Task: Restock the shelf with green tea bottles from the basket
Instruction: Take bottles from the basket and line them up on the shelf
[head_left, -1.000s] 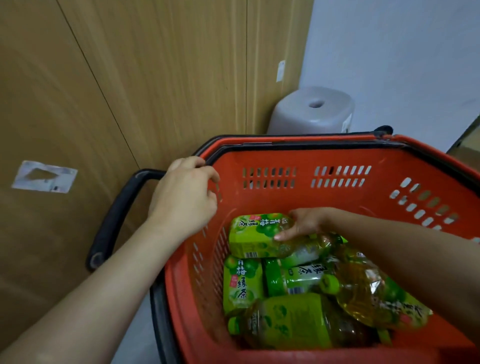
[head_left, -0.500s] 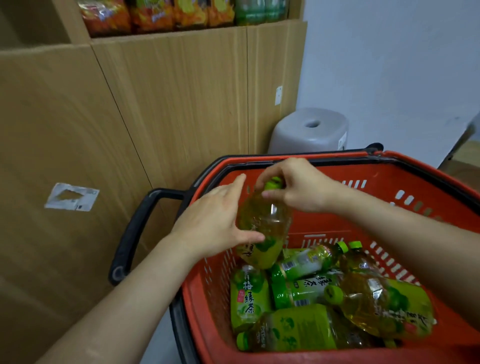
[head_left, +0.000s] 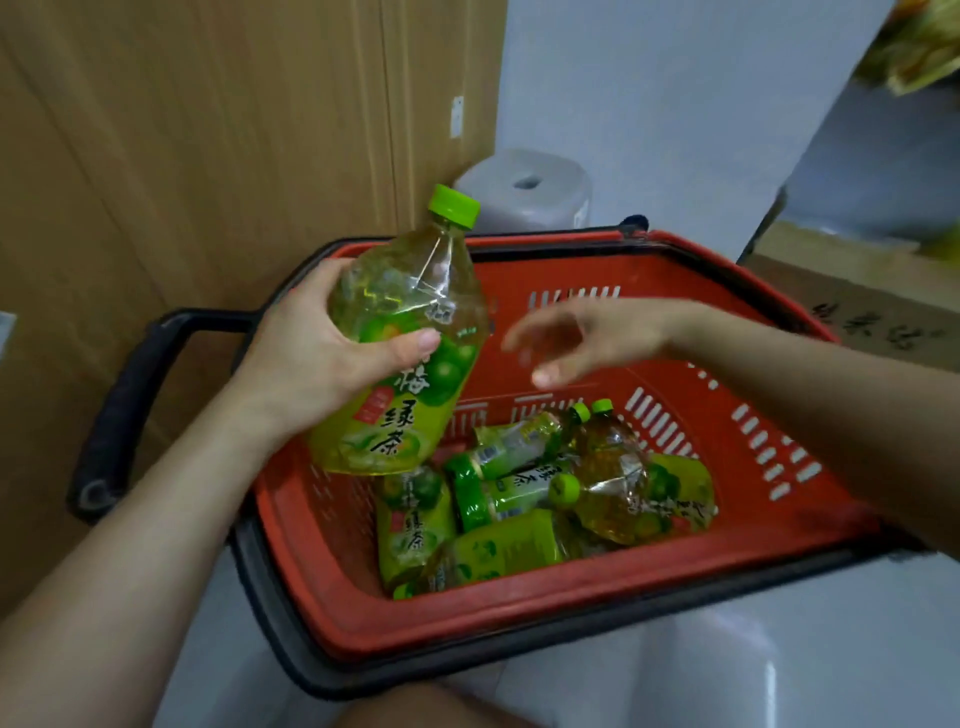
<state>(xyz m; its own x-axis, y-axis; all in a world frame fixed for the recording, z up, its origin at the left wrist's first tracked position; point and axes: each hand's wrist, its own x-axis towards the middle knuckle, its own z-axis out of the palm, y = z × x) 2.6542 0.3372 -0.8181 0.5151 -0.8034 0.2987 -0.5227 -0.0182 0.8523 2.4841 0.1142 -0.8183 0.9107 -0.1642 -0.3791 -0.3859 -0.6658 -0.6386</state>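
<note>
Green-capped bottle (head_left: 400, 374) sits in my left grip (head_left: 311, 358), fingers and thumb wrapped round its middle, held above the left end of the red basket (head_left: 519, 618). My right grip (head_left: 587, 338) is blurred, fingers spread, holding nothing, hovering over the basket. The risk as I judge it: one hand on smooth, wide plastic could slip on the lift, dropping it onto the other bottles (head_left: 519, 499) lying below; swinging left could knock the cap against the wooden panel (head_left: 208, 156). Its long axis runs near upright, base low and near, cap pointing up, far and slightly right
</note>
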